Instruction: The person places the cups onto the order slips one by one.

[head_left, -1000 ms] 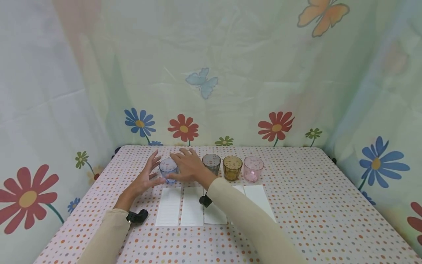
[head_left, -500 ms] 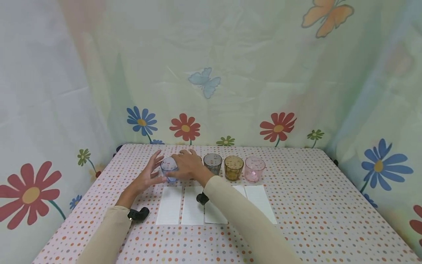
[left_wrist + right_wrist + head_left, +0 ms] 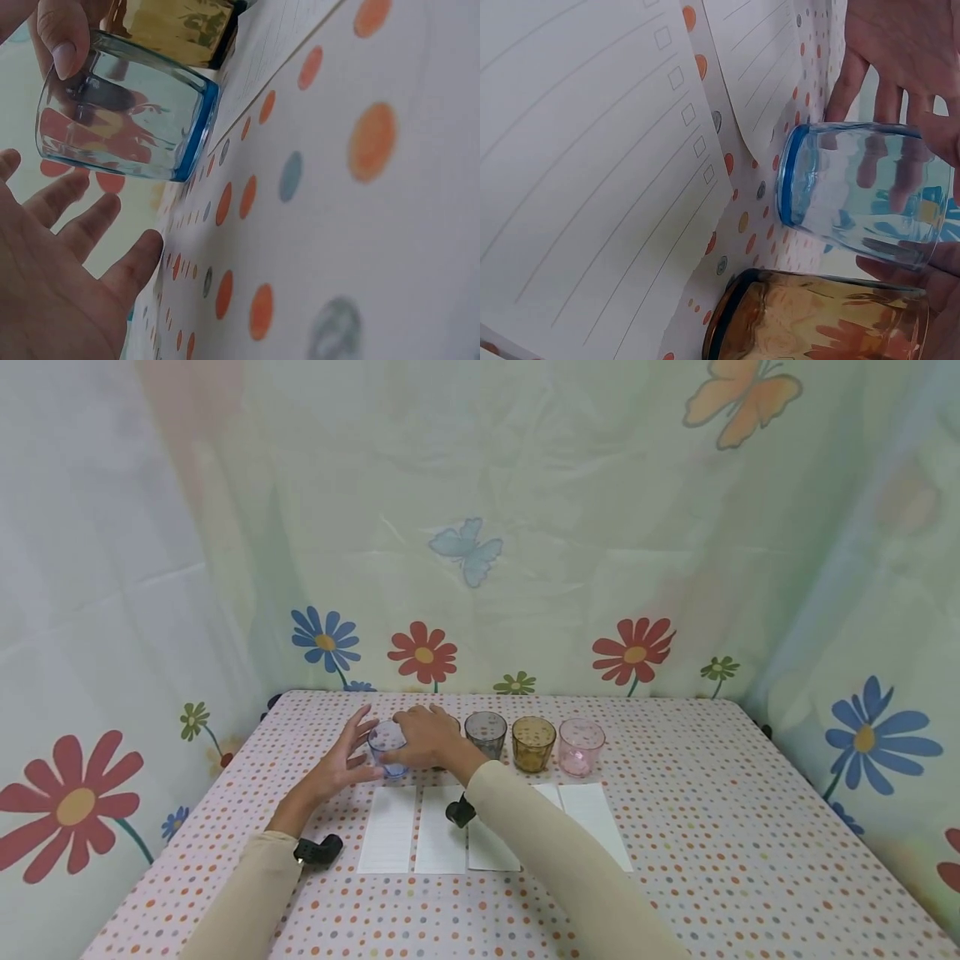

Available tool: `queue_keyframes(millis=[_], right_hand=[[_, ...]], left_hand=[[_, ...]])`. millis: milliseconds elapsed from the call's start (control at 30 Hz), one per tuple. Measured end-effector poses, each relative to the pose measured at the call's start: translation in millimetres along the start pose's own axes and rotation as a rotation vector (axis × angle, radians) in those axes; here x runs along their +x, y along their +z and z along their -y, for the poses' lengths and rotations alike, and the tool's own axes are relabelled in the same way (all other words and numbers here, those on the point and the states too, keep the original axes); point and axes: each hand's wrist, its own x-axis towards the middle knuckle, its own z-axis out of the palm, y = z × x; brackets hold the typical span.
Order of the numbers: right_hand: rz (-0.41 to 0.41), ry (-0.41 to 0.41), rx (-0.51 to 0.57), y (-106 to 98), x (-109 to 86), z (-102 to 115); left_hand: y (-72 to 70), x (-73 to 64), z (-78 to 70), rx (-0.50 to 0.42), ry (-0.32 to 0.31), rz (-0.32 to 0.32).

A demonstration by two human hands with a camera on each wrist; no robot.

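Observation:
A clear blue glass tumbler [image 3: 386, 737] stands at the left end of a row of glasses. My right hand [image 3: 435, 741] reaches over from the right and grips it near the rim, thumb at the front and fingers bent on the far side. To its left, my left hand [image 3: 335, 768] has its fingers spread and holds nothing; in the left wrist view its fingertips are apart from the blue tumbler [image 3: 135, 112]. Close beside the blue one is an amber tumbler [image 3: 832, 315], mostly hidden by my right hand in the head view.
Farther right in the row stand a grey tumbler [image 3: 486, 737], another amber tumbler [image 3: 533, 746] and a pink tumbler [image 3: 581, 749]. Several lined white paper sheets [image 3: 387, 831] lie in front on the dotted tablecloth [image 3: 750, 827]. A flowered curtain [image 3: 555, 527] surrounds the table.
My right hand's fingers have bent down and closed in on the blue tumbler's rim. The left hand stays beside it, and the whole head view has shifted slightly.

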Motion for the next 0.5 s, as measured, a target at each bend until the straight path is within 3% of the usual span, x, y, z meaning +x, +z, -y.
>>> queue_keyframes(millis=[500], right_hand=[[-0.061, -0.02, 0.032, 1.1, 0.3, -1.0]], left_hand=[[0.7, 0.8, -3.2, 0.012, -0.002, -0.01]])
